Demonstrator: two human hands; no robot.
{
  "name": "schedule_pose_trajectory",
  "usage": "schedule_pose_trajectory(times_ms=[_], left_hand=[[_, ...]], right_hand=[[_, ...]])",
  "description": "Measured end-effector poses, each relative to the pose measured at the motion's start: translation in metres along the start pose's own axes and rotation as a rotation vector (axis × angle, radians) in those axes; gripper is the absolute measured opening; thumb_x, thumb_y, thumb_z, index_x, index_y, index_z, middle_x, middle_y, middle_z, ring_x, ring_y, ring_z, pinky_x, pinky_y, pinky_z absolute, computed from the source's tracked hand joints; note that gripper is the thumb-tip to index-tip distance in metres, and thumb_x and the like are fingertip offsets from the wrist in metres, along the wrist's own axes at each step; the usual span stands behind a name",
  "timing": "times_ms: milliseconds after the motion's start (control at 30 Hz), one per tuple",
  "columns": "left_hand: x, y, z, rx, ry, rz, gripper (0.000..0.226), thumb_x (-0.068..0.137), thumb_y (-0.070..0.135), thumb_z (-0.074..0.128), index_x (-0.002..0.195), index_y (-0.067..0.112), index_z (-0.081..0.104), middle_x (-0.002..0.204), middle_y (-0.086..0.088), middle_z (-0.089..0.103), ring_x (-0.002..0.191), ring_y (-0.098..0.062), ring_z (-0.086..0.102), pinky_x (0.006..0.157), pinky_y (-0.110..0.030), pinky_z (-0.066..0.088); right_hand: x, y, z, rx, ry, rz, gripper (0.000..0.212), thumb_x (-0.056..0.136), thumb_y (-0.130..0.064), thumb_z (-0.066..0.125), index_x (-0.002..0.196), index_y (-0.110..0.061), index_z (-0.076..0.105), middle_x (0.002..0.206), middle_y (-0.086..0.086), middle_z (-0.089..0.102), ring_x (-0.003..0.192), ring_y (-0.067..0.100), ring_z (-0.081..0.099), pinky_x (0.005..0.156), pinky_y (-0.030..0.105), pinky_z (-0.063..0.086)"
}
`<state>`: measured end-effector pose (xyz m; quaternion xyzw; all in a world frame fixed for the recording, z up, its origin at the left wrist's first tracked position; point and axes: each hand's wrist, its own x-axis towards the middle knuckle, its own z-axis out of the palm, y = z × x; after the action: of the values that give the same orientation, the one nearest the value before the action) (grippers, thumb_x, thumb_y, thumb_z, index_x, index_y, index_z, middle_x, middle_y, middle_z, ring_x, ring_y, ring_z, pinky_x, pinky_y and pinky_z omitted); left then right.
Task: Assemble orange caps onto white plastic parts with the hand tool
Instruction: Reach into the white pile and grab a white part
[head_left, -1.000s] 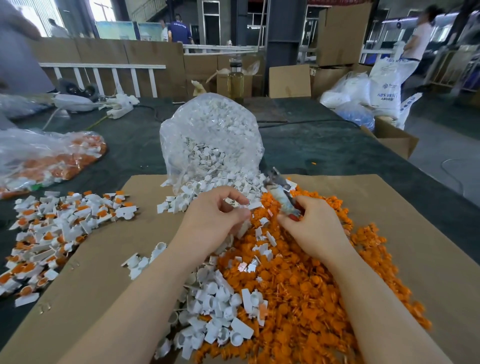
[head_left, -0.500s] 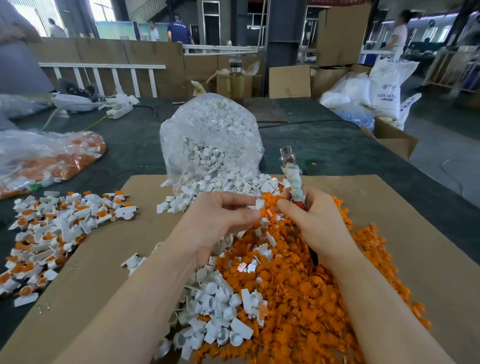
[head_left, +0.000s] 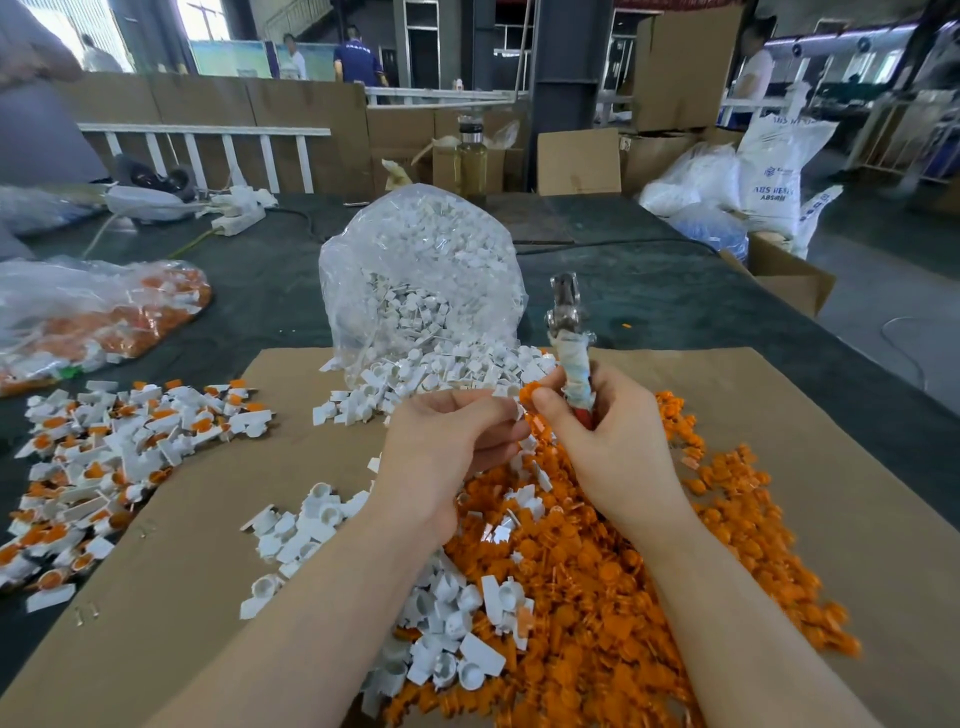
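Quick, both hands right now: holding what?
Left hand: pinching a white plastic part.
Right hand: gripping the hand tool, fingertips at an orange cap.

The right hand is gripping the hand tool upright and pinching an orange cap; the left hand is pinching a white part beside it, over the cardboard sheet's middle.

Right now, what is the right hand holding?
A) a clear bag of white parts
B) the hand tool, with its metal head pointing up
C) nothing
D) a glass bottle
B: the right hand grips the wrapped handle of the hand tool, whose metal head stands above the fingers.
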<state>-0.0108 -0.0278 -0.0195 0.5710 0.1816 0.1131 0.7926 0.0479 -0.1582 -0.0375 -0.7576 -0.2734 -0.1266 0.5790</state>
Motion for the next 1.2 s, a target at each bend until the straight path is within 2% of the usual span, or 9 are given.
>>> schedule_pose_trajectory(times_ms=[200, 267, 367, 500, 633, 800, 900, 1067, 1200], left_hand=[[-0.002, -0.0018, 0.0035, -0.071, 0.008, -0.005, 0.002, 0.081, 0.003, 0.073, 0.079, 0.002, 0.072, 0.072, -0.016, 0.073, 0.071, -0.02, 0.073, 0.059, -0.022, 0.058], [-0.0029, -0.0023, 0.0047, -0.07, -0.007, -0.011, 0.003, 0.081, 0.002, 0.073, 0.078, 0.002, 0.072, 0.072, -0.015, 0.073, 0.069, -0.019, 0.073, 0.058, -0.022, 0.058], [-0.0038, -0.0029, 0.0056, -0.083, -0.007, -0.012, 0.008, 0.081, 0.002, 0.073, 0.074, 0.005, 0.074, 0.072, -0.015, 0.073, 0.068, -0.017, 0.072, 0.057, -0.021, 0.057], [-0.0047, -0.003, 0.0061, -0.113, -0.019, 0.01, 0.008, 0.081, 0.001, 0.072, 0.075, 0.004, 0.075, 0.075, -0.017, 0.074, 0.069, -0.017, 0.072, 0.057, -0.02, 0.056], [-0.0058, -0.0053, 0.0065, -0.075, -0.005, 0.072, 0.003, 0.08, 0.0, 0.073, 0.083, -0.001, 0.073, 0.079, -0.019, 0.075, 0.07, -0.018, 0.073, 0.059, -0.021, 0.056], [-0.0061, -0.0065, 0.0054, 0.025, 0.017, 0.162, 0.004, 0.08, 0.0, 0.075, 0.08, -0.001, 0.071, 0.074, -0.017, 0.074, 0.068, -0.02, 0.074, 0.06, -0.021, 0.056], [-0.006, -0.0062, 0.0055, 0.05, 0.029, 0.195, 0.007, 0.079, -0.001, 0.075, 0.076, 0.0, 0.07, 0.071, -0.017, 0.073, 0.065, -0.019, 0.073, 0.059, -0.021, 0.056], [-0.0056, -0.0072, 0.0062, 0.117, 0.059, 0.226, 0.01, 0.079, 0.001, 0.076, 0.074, 0.006, 0.069, 0.068, -0.013, 0.073, 0.067, -0.023, 0.074, 0.063, -0.026, 0.06], [-0.0039, -0.0066, 0.0055, 0.226, 0.105, 0.263, 0.015, 0.073, 0.019, 0.083, 0.073, 0.011, 0.07, 0.068, -0.007, 0.073, 0.071, -0.025, 0.074, 0.07, -0.035, 0.062]], right_hand=[[-0.002, 0.0038, 0.0041, -0.117, 0.1, -0.038, 0.01, 0.089, -0.028, 0.069, 0.086, -0.026, 0.059, 0.067, -0.012, 0.06, 0.06, 0.004, 0.056, 0.053, 0.015, 0.04], [-0.0029, 0.0031, 0.0055, -0.108, 0.113, -0.05, 0.011, 0.089, -0.027, 0.069, 0.086, -0.028, 0.059, 0.071, -0.01, 0.063, 0.065, 0.006, 0.06, 0.055, 0.02, 0.044], [-0.0036, 0.0022, 0.007, -0.117, 0.128, -0.057, 0.017, 0.089, -0.025, 0.07, 0.083, -0.034, 0.057, 0.068, -0.013, 0.061, 0.062, 0.005, 0.057, 0.053, 0.015, 0.04], [-0.0045, 0.0025, 0.0071, -0.116, 0.136, -0.055, 0.011, 0.089, -0.026, 0.07, 0.084, -0.021, 0.061, 0.067, -0.008, 0.06, 0.058, 0.007, 0.054, 0.052, 0.02, 0.04], [-0.0051, 0.0011, 0.0059, -0.11, 0.125, -0.051, 0.01, 0.088, -0.022, 0.07, 0.084, -0.017, 0.063, 0.067, -0.006, 0.061, 0.06, 0.012, 0.056, 0.054, 0.032, 0.047], [-0.0042, 0.0009, 0.0058, -0.118, 0.111, -0.069, 0.011, 0.088, -0.02, 0.071, 0.084, -0.013, 0.063, 0.068, -0.001, 0.064, 0.063, 0.019, 0.061, 0.058, 0.046, 0.05], [-0.0037, 0.0008, 0.0047, -0.09, 0.103, -0.066, 0.011, 0.087, -0.02, 0.071, 0.082, -0.014, 0.063, 0.068, 0.0, 0.064, 0.064, 0.02, 0.062, 0.059, 0.045, 0.05], [-0.0032, 0.0016, 0.0039, -0.106, 0.082, -0.056, 0.008, 0.088, -0.024, 0.071, 0.085, -0.02, 0.064, 0.068, -0.006, 0.062, 0.063, 0.011, 0.06, 0.054, 0.027, 0.048], [-0.0009, 0.0044, 0.0024, -0.144, 0.013, -0.012, 0.007, 0.087, -0.017, 0.069, 0.088, -0.022, 0.064, 0.07, -0.008, 0.062, 0.064, 0.01, 0.058, 0.054, 0.028, 0.046]])
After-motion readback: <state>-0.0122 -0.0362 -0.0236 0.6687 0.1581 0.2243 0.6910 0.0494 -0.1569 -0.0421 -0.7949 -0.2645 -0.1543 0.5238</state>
